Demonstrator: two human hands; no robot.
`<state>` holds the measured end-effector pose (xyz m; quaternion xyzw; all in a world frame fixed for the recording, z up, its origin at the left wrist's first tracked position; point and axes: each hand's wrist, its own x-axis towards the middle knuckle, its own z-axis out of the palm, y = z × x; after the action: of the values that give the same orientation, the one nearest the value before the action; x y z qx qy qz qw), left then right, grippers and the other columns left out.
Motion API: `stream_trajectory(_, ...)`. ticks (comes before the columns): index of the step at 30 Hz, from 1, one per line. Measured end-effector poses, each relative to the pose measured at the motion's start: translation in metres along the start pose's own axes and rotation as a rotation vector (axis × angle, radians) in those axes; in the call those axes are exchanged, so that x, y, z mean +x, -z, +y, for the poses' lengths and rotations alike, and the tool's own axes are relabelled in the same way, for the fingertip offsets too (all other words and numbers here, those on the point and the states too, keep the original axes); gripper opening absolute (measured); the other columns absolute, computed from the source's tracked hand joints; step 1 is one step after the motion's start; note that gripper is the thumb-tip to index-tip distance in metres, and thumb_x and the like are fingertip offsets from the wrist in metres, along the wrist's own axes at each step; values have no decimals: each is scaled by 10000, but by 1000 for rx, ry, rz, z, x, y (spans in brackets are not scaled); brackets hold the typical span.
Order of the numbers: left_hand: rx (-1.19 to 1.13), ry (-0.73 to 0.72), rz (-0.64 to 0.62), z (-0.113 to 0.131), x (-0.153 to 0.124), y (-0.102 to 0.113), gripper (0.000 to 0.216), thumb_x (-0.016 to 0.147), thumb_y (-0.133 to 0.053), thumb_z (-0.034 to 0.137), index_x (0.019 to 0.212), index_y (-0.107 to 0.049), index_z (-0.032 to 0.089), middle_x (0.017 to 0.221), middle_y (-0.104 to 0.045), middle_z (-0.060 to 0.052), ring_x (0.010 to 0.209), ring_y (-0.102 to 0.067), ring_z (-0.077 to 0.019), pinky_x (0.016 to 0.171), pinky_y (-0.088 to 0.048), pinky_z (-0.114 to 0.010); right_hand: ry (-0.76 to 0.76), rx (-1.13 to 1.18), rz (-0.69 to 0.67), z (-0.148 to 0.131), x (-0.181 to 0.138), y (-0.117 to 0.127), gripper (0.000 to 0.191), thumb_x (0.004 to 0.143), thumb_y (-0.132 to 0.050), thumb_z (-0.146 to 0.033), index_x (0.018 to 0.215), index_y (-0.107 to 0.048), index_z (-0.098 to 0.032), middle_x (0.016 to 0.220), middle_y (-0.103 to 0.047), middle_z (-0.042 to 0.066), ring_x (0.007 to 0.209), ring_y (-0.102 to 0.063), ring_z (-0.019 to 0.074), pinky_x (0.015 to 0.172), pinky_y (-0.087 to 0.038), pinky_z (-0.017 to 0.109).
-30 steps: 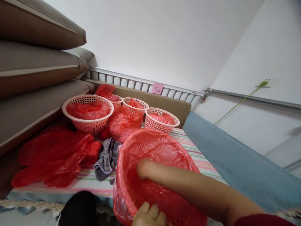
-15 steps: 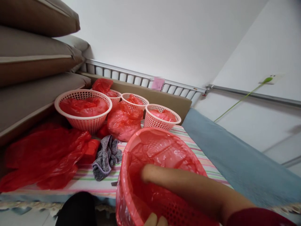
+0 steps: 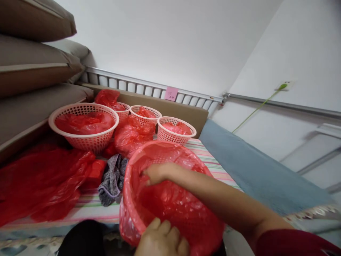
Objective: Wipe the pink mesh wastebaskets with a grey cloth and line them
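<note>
The right hand point(image 3: 154, 174) is inside a large basket point(image 3: 170, 143) lined with a red plastic bag point(image 3: 173, 209), its fingers near the inner wall on the left side; whether they are apart or pinching the plastic, I cannot tell. The left hand point(image 3: 162, 237) is clamped on the near rim of this basket, fingers curled over the plastic that is folded outside it.

The basket is at the near edge of the bench point(image 3: 220, 170), right of its middle, mouth tilted toward the person; its base is hidden. Just left of it lies a crumpled grey cloth point(image 3: 113, 177) with purple edging. A red packet point(image 3: 93, 174) sits beside the cloth, and loose red bags point(image 3: 39, 185) spread across the near left corner.

Farther back, toward the left edge, stands a wide pink basket point(image 3: 85, 141) holding red plastic. Near the far edge are three smaller baskets: one on the left point(image 3: 124, 113), one in the middle point(image 3: 145, 120) and one on the right point(image 3: 172, 137), each with red plastic in it. A red bundle point(image 3: 130, 137) rests between the wide basket and the right-hand one. Past the far edge, a pink note point(image 3: 171, 93) is on the radiator point(image 3: 129, 85).
</note>
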<state>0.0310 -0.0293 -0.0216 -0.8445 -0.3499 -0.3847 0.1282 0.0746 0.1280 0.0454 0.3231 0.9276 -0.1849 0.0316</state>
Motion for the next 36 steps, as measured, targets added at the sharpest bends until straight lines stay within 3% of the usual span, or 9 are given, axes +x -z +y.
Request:
stream_trajectory(2, 1, 18, -140, -7, 11, 18, 175, 778, -542, 144, 615, -538, 206, 544, -596, 24, 501, -486, -144, 508, -289, -283, 94, -47, 113, -1, -26, 37, 336, 766, -594, -232, 1097, -586, -176, 1114, -606, 70, 1004, -559, 230, 895, -417, 364)
stream_trajectory(6, 46, 159, -343, -11, 26, 30, 176, 728, -556, 39, 719, -594, 211, 685, -655, 6, 638, -568, -188, 622, -358, -317, 51, 38, 692, 9, -101, 70, 372, 835, -491, -285, 1205, -502, -240, 1261, -517, 20, 1178, -435, 169, 1021, -286, 336)
stream_trajectory(11, 94, 364, -428, -10, 43, 30, 195, 798, -473, 77, 798, -621, 205, 777, -659, -24, 743, -585, -218, 691, -403, -366, -358, 610, 1158, 57, -161, -2, 397, 816, -497, -418, 1163, -526, -227, 1256, -518, 59, 1176, -444, 204, 983, -334, 371)
stream_trajectory(15, 170, 314, -388, -5, 55, 17, 207, 821, -456, 109, 926, -619, 182, 816, -662, -56, 772, -578, -232, 687, -427, -374, -394, 1252, 1110, 62, -163, -65, 432, 774, -520, -506, 1083, -565, -207, 1084, -615, 78, 955, -588, 215, 730, -480, 322)
stream_trajectory(21, -32, 164, -80, -2, 36, 26, 444, 784, -568, 222, 1210, -460, 290, 1274, -498, -48, 1170, -427, -252, 969, -330, -423, -295, 1729, 1171, 44, -168, -79, 359, 660, -682, -435, 919, -599, -201, 793, -651, 15, 679, -613, 147, 595, -477, 262)
stream_trajectory(24, -167, 644, 295, -12, 13, 46, 410, 794, -545, 275, 1193, -455, 302, 1300, -454, -25, 1218, -388, -242, 1034, -260, -403, -259, 1942, 1052, 48, -172, -82, 316, 646, -699, -422, 828, -578, -194, 684, -629, -8, 588, -596, 131, 557, -469, 262)
stream_trajectory(28, -744, 1349, 659, -38, -18, 54, 259, 727, -591, 346, 964, -557, 249, 1033, -607, -5, 945, -578, -214, 831, -438, -349, -198, 2026, 932, 50, -168, -93, 268, 631, -717, -357, 787, -584, -185, 641, -629, -11, 575, -595, 129, 536, -453, 243)
stream_trajectory(31, -1240, 1582, 517, -47, -29, 46, 139, 759, -567, 323, 839, -580, 211, 860, -641, 3, 747, -613, -156, 724, -468, -328, -171, 2041, 965, 47, -164, -97, 232, 590, -748, -280, 736, -597, -179, 633, -636, -12, 571, -592, 125, 537, -455, 236)
stream_trajectory(36, -1552, 1577, 463, -35, -16, 36, 181, 811, -532, 384, 907, -611, 252, 774, -669, 33, 707, -622, -122, 715, -462, -291, -123, 2089, 966, 49, -163, -100, 191, 590, -743, -212, 733, -617, -196, 707, -661, -8, 649, -614, 137, 574, -487, 248)
